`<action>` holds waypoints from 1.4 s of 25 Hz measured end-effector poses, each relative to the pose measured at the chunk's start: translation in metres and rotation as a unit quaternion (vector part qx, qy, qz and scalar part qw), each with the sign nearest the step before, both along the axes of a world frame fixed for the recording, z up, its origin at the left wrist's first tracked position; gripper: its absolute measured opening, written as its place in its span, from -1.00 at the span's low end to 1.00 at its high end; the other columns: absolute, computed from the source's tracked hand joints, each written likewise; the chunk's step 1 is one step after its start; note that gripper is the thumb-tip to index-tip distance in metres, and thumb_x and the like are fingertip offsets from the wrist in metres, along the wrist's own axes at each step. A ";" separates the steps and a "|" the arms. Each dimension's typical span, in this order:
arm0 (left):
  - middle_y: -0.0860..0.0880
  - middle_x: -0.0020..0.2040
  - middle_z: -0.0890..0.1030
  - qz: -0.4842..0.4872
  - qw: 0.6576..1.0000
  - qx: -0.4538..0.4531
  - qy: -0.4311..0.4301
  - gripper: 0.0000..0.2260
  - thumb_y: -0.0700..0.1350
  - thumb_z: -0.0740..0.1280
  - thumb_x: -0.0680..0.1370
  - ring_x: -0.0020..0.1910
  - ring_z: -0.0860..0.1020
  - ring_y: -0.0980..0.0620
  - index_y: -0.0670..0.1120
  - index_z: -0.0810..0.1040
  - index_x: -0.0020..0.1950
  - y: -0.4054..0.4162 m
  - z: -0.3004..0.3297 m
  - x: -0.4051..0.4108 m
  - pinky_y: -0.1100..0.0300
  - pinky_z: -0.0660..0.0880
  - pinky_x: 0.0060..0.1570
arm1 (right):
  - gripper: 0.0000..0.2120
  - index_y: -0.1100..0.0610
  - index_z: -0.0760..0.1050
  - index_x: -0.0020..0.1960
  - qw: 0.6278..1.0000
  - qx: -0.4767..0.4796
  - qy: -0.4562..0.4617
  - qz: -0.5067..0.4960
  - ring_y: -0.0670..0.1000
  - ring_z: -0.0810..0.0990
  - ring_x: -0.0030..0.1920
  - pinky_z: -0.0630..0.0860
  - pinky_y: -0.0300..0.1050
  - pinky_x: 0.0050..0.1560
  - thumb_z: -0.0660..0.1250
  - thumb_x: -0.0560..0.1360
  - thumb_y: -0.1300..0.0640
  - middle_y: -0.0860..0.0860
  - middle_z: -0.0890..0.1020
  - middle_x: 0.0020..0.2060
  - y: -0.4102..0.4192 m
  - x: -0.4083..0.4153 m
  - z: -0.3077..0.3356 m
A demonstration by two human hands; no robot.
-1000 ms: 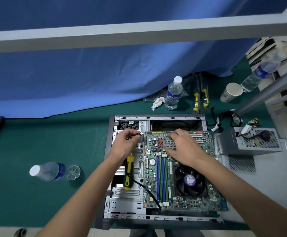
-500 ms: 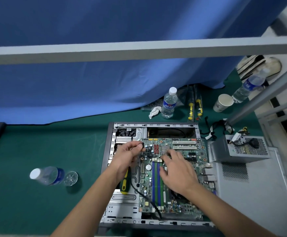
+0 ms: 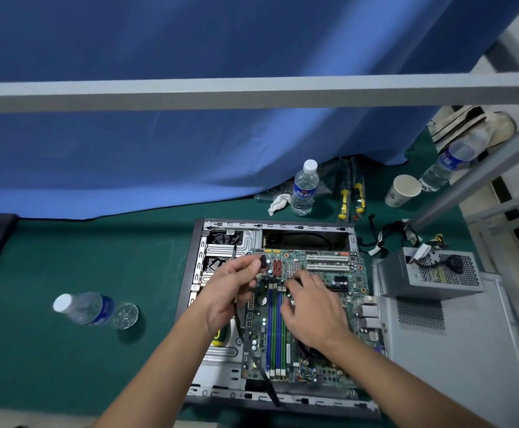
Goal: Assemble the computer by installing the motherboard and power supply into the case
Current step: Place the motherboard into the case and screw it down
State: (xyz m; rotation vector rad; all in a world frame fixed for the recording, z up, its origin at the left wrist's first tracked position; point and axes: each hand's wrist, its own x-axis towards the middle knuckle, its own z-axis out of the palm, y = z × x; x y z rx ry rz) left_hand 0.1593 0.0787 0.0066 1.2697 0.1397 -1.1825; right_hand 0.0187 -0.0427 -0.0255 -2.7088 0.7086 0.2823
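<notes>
The open computer case [image 3: 192, 273] lies flat on the green table, and the green motherboard [image 3: 329, 267] lies inside it. My left hand [image 3: 227, 291] pinches a small black cable connector [image 3: 263, 261] above the board's upper left corner; its black cable [image 3: 252, 350] runs down to the case's front edge. My right hand [image 3: 312, 307] rests on the board over the memory slots, fingers curled down onto the components. The grey power supply [image 3: 431, 273] stands outside the case on the right, on the case's side panel [image 3: 456, 350].
A yellow-handled screwdriver [image 3: 218, 338] lies in the case, mostly hidden under my left wrist. On the table: a lying water bottle [image 3: 85, 308], an upright bottle [image 3: 304, 188], two more screwdrivers [image 3: 351, 193], a paper cup [image 3: 402, 191], loose cables [image 3: 388, 236]. A grey bar [image 3: 252, 94] crosses overhead.
My left hand has lifted slightly with the black connector pinched in its fingertips. My right hand slid down from the board's upper area to the memory slots. The camera tilted downward.
</notes>
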 end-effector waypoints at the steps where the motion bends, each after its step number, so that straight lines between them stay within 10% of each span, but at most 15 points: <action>1: -0.05 -0.06 0.67 0.000 1.000 -0.017 0.003 -0.78 -0.16 0.48 0.42 -0.41 0.45 0.19 -0.10 0.70 0.06 0.001 0.000 -0.001 0.37 0.33 -0.56 | -0.55 0.02 0.46 0.33 1.000 -0.002 -0.008 0.001 -0.01 0.45 0.23 0.55 -0.04 0.11 0.04 0.56 -0.12 -0.01 0.45 0.29 -0.001 0.000 -0.001; 12: -0.13 -0.13 0.64 -0.118 0.948 0.078 -0.286 -0.94 -0.22 0.42 0.54 -0.19 0.56 0.06 -0.09 0.66 -0.03 -0.005 -0.006 -0.030 0.18 0.55 -0.13 | -0.76 0.05 0.57 0.12 0.949 0.173 -0.257 -0.060 -0.15 0.54 -0.13 0.52 -0.19 -0.10 0.27 0.60 -0.07 -0.16 0.58 -0.09 -0.006 -0.012 0.011; 19: 0.03 -0.27 0.59 -0.157 0.952 0.097 -0.245 -0.86 -0.18 0.29 0.63 -0.32 0.48 0.14 -0.12 0.59 -0.10 0.001 -0.004 -0.033 0.31 0.45 -0.29 | -0.78 0.09 0.55 0.16 0.959 0.145 -0.240 -0.032 -0.07 0.58 -0.03 0.54 -0.09 0.00 0.23 0.63 0.02 -0.05 0.63 0.00 -0.002 -0.013 0.007; 25: 0.02 -0.34 0.54 0.088 0.994 0.058 0.008 -0.85 -0.13 0.23 0.65 -0.48 0.40 0.16 -0.19 0.53 0.06 0.018 -0.005 -0.018 0.33 0.31 -0.58 | -0.59 -0.01 0.48 0.20 0.977 0.109 -0.184 0.000 -0.12 0.59 -0.11 0.58 -0.09 -0.02 0.02 0.60 -0.22 -0.14 0.60 -0.09 -0.002 -0.012 0.005; 35: -0.08 -0.20 0.61 0.005 0.958 0.183 -0.222 -0.79 -0.29 0.17 0.67 -0.33 0.59 0.11 -0.23 0.58 0.18 0.002 -0.024 0.018 0.27 0.60 -0.25 | -0.65 0.00 0.51 0.06 0.981 0.059 -0.185 0.012 -0.16 0.52 -0.23 0.59 -0.14 -0.18 0.04 0.63 -0.17 -0.20 0.50 -0.19 0.003 -0.009 0.002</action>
